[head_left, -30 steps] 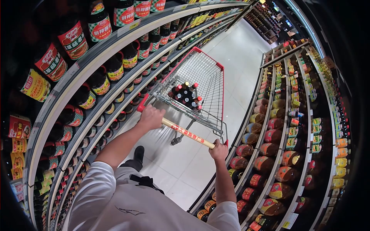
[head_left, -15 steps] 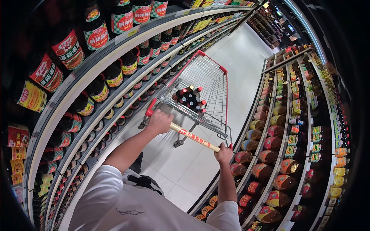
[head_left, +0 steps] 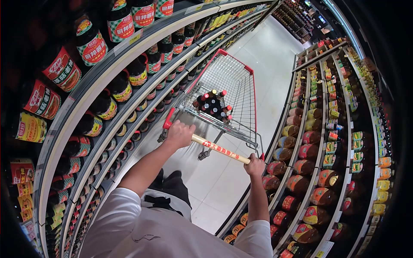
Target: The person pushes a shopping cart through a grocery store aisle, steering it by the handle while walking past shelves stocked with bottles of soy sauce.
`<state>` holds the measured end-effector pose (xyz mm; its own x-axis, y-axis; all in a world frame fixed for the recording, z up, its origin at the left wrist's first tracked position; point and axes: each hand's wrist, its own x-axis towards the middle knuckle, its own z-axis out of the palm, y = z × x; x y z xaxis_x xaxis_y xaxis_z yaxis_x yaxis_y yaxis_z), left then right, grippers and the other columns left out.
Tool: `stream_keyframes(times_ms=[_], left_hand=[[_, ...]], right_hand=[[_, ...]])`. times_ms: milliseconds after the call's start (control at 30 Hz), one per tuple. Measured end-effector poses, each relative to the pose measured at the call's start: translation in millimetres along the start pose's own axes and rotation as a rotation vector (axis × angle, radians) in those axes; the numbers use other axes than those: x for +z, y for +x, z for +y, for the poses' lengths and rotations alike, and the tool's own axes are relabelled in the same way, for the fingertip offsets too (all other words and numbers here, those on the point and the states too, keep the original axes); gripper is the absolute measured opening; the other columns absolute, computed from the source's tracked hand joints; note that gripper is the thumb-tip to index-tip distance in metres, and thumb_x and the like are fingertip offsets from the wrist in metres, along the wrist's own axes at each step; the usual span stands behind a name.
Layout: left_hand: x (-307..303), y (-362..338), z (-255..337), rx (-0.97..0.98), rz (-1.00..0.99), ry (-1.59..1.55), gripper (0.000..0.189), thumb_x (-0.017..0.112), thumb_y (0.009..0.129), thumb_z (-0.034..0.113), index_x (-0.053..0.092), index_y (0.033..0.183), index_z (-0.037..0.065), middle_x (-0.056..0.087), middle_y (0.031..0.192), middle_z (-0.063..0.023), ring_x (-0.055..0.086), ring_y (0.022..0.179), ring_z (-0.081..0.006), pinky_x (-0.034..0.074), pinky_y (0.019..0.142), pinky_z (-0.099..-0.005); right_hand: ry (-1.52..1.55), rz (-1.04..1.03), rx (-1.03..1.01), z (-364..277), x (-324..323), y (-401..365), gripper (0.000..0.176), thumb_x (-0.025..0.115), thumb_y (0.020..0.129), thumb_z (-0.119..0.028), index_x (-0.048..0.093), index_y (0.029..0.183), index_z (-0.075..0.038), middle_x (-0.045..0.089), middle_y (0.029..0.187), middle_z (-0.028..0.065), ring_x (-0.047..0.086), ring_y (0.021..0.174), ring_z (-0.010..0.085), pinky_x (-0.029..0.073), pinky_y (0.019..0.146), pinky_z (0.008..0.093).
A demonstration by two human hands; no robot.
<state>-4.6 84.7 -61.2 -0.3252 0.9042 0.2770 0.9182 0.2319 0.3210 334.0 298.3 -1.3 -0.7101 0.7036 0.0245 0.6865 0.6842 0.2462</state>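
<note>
Both my hands are wrapped around the cream-coloured handle (head_left: 221, 149) of a shopping cart, which has red printing on it. My left hand (head_left: 180, 134) grips near the handle's left end, by a red corner piece. At the opposite end, my right hand (head_left: 255, 165) holds on, close to the right-hand shelves. The wire shopping cart (head_left: 234, 81) has a red rim and stretches ahead of me. Inside it, near the handle, several dark bottles (head_left: 213, 105) with red, yellow and pale caps stand grouped together.
Curved-looking shelves (head_left: 99, 71) of dark sauce bottles line the left side. Along the right, shelves (head_left: 320, 170) hold jars and bottles with colourful labels. Pale tiled floor (head_left: 275, 47) runs up the aisle between them, toward more shelving (head_left: 294, 19) at the far end.
The cart and I have moved slightly along the aisle, and the left shelf bottles have shifted down and left in view. My legs now show more. Both hands keep their grip.
</note>
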Motion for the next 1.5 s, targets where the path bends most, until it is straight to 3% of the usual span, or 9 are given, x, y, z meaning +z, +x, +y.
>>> stream_keyframes(times_ms=[867,1233,1500], left_hand=[[12,29,-22,0.040,0.105,0.025,0.016,0.067,0.066,0.019,0.055,0.074,0.014,0.061,0.061,-0.0022,0.063,0.060,-0.0220,0.043,0.066,-0.0364],[24,79,-36,0.045,0.136,0.031,0.018,0.069,0.064,0.018,0.054,0.074,0.015,0.060,0.061,-0.0018,0.062,0.060,-0.0222,0.044,0.066,-0.0359],[21,113,-48,0.049,0.064,0.025,0.018,0.069,0.066,0.020,0.055,0.074,0.015,0.062,0.062,-0.0014,0.064,0.063,-0.0212,0.045,0.069,-0.0354]], right_hand=[[0.016,-0.036,0.026,-3,1,28,0.012,0.069,0.072,-0.022,0.060,0.075,-0.015,0.064,0.060,0.0096,0.066,0.057,0.0323,0.052,0.052,0.0450],[0.032,0.010,-0.014,7,2,75,0.012,0.068,0.072,-0.020,0.058,0.073,-0.015,0.064,0.058,0.0091,0.064,0.053,0.0301,0.050,0.052,0.0421],[0.028,-0.004,0.039,7,2,106,0.012,0.069,0.073,-0.020,0.059,0.075,-0.013,0.063,0.059,0.0113,0.065,0.057,0.0330,0.052,0.053,0.0452]])
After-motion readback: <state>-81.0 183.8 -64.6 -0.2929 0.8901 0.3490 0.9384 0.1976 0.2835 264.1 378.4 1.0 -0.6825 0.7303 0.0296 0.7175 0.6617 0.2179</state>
